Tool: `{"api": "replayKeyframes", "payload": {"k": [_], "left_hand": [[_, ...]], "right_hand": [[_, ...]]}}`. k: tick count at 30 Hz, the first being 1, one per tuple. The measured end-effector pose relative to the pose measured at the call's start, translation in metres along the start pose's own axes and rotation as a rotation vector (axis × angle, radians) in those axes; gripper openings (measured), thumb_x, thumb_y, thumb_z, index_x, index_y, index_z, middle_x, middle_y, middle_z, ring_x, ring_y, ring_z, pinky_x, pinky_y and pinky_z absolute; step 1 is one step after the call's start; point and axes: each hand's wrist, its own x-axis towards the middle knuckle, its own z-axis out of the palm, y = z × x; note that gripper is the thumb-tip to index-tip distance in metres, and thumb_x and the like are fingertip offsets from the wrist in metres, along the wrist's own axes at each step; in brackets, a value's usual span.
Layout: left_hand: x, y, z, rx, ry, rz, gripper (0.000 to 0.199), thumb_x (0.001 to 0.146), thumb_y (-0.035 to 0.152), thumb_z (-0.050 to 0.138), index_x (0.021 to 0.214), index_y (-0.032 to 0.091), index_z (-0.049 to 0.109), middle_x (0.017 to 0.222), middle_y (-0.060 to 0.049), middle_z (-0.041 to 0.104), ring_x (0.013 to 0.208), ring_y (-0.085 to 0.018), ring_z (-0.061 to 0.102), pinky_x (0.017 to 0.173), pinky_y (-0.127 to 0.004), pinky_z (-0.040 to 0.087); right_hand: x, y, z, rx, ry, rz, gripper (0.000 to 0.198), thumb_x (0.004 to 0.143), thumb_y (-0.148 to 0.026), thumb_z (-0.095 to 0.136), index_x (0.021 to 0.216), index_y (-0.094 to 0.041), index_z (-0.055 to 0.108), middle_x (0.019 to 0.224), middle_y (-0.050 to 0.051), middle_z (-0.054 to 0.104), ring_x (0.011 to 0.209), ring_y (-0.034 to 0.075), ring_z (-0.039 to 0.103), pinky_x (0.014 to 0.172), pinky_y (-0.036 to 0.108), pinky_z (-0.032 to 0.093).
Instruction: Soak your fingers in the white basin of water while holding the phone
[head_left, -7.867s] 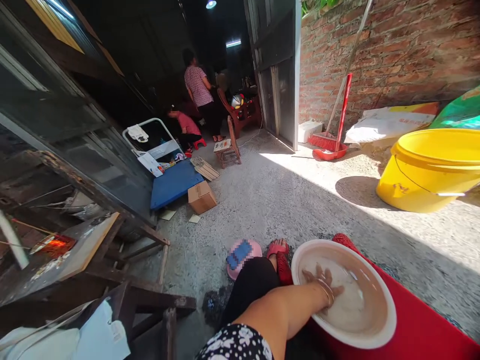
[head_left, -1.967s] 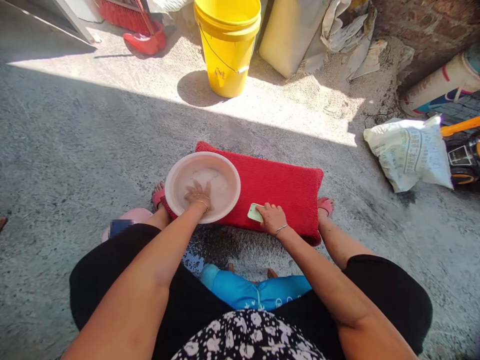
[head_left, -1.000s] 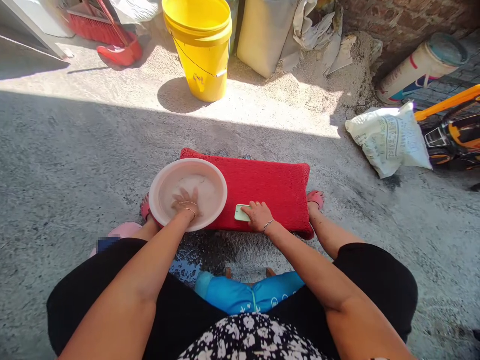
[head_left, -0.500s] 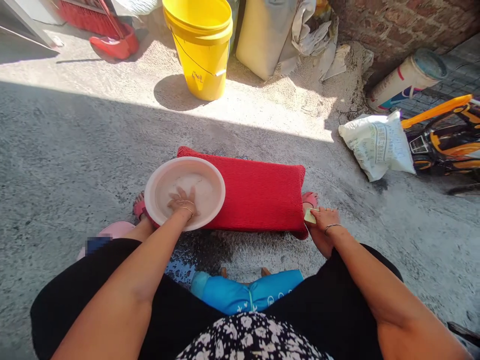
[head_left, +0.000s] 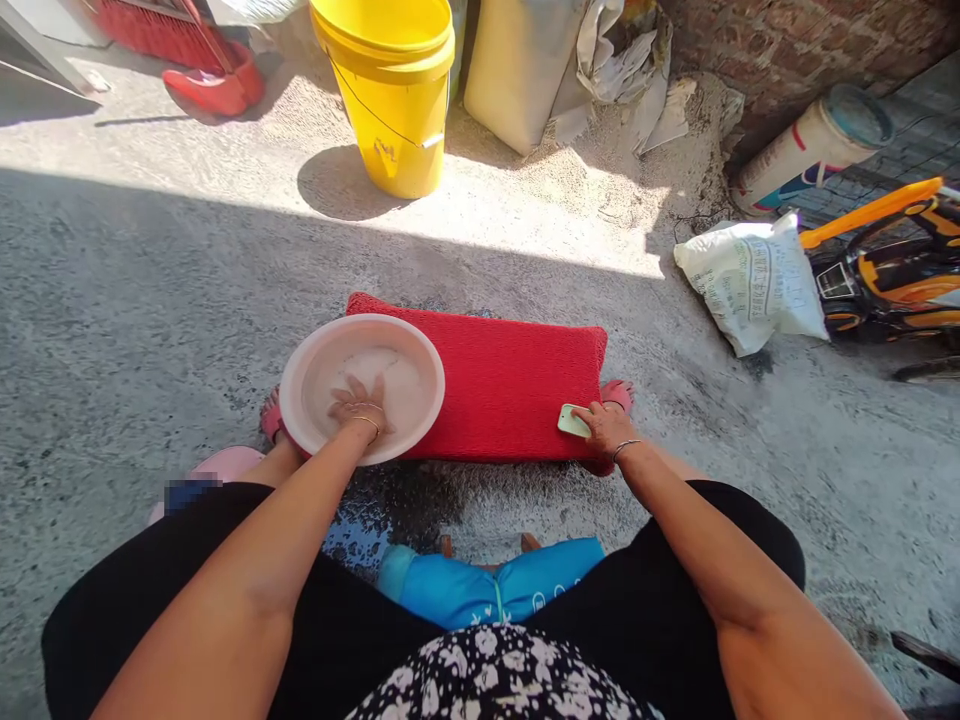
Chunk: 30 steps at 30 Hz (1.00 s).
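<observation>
A pale pink basin [head_left: 420,345] of cloudy water rests on the left part of a folded red cloth [head_left: 510,385]. Inside it, my left hand [head_left: 358,405] lies in the water with fingers spread, holding nothing. At the cloth's right end, my right hand [head_left: 607,428] grips a flat pale green block [head_left: 574,421] with rounded corners, like a soap bar or small brush. The block is on or just over the cloth; its underside is hidden. What supports the cloth is covered.
A yellow bucket [head_left: 397,120] stands beyond the cloth, with a red dustpan [head_left: 225,90] farther left. On the right are a white printed sack [head_left: 754,280], an orange and black machine [head_left: 877,270] and a tilted pail [head_left: 802,155]. Wet concrete [head_left: 409,500] shows before the cloth.
My right hand has brought the pale green block left, from beside my right foot onto or just over the cloth's right end. My left hand stays spread in the basin.
</observation>
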Motion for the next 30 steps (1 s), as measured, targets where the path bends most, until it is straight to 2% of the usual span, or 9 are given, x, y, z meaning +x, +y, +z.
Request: {"api": "replayKeyframes", "payload": {"k": [4,7,10,16,20,22,24,27,30], "left_hand": [[0.001,0.001,0.001,0.016,0.000,-0.001,0.120,0.062,0.051,0.078,0.155,0.031,0.004,0.163,-0.021,0.001,0.142,-0.053,0.017,0.100,-0.064,0.040],[0.001,0.001,0.001,0.030,0.001,0.006,0.118,0.064,0.051,0.076,0.155,0.031,0.002,0.163,-0.021,0.001,0.142,-0.052,0.019,0.098,-0.062,0.042],[0.001,0.001,0.001,0.038,0.003,0.004,0.117,0.065,0.051,0.075,0.155,0.032,0.003,0.163,-0.021,0.002,0.142,-0.053,0.019,0.097,-0.062,0.043],[-0.001,0.000,0.001,0.029,-0.009,0.014,0.116,0.065,0.050,0.076,0.154,0.033,0.005,0.163,-0.022,0.001,0.142,-0.053,0.018,0.097,-0.061,0.042],[-0.001,0.000,0.000,0.024,-0.030,0.010,0.116,0.065,0.048,0.077,0.154,0.034,0.004,0.163,-0.020,0.000,0.142,-0.052,0.017,0.099,-0.061,0.041],[-0.001,0.001,-0.001,0.025,-0.031,0.004,0.117,0.065,0.048,0.077,0.154,0.034,0.004,0.163,-0.020,0.001,0.142,-0.052,0.018,0.099,-0.062,0.041],[0.000,0.001,-0.001,0.027,-0.030,0.002,0.117,0.064,0.048,0.077,0.154,0.034,0.003,0.163,-0.020,0.002,0.142,-0.052,0.018,0.098,-0.062,0.042],[0.001,0.001,0.000,0.031,-0.028,-0.001,0.118,0.064,0.050,0.078,0.154,0.035,0.003,0.163,-0.020,0.000,0.143,-0.052,0.016,0.098,-0.062,0.043],[0.004,0.002,0.003,0.027,-0.020,-0.009,0.119,0.062,0.050,0.078,0.154,0.035,0.003,0.164,-0.019,0.000,0.142,-0.053,0.017,0.098,-0.062,0.042]], "right_hand": [[-0.013,0.052,0.014,-0.047,-0.065,0.187,0.040,0.089,-0.032,0.051,0.127,-0.029,0.061,0.126,0.015,0.055,0.108,0.029,0.053,0.088,0.043,0.033],[-0.010,0.044,-0.003,-0.101,-0.010,0.192,0.034,0.090,-0.032,0.050,0.120,-0.027,0.065,0.121,0.016,0.056,0.107,0.030,0.053,0.088,0.044,0.033],[0.009,-0.005,-0.036,-0.086,0.087,0.058,0.041,0.088,-0.029,0.050,0.129,-0.029,0.058,0.121,0.014,0.056,0.106,0.028,0.053,0.087,0.041,0.033],[0.062,-0.137,-0.104,-0.014,0.224,-0.256,0.044,0.088,-0.033,0.050,0.132,-0.032,0.053,0.123,0.011,0.055,0.108,0.026,0.052,0.086,0.037,0.034],[0.082,-0.179,-0.119,-0.008,0.272,-0.351,0.042,0.091,-0.031,0.047,0.132,-0.033,0.054,0.123,0.012,0.054,0.108,0.025,0.052,0.087,0.038,0.034],[0.085,-0.173,-0.114,-0.008,0.262,-0.342,0.043,0.090,-0.031,0.048,0.132,-0.033,0.053,0.123,0.011,0.054,0.109,0.025,0.052,0.088,0.038,0.034],[0.083,-0.147,-0.102,-0.012,0.239,-0.290,0.046,0.089,-0.032,0.052,0.135,-0.034,0.051,0.123,0.011,0.054,0.109,0.026,0.052,0.087,0.037,0.035],[0.071,-0.079,-0.075,-0.024,0.188,-0.147,0.052,0.087,-0.031,0.055,0.138,-0.033,0.048,0.124,0.012,0.055,0.110,0.027,0.052,0.086,0.038,0.035],[0.050,0.001,-0.048,-0.027,0.080,0.070,0.045,0.091,-0.027,0.049,0.135,-0.032,0.053,0.121,0.013,0.056,0.107,0.028,0.054,0.085,0.040,0.035]]}}
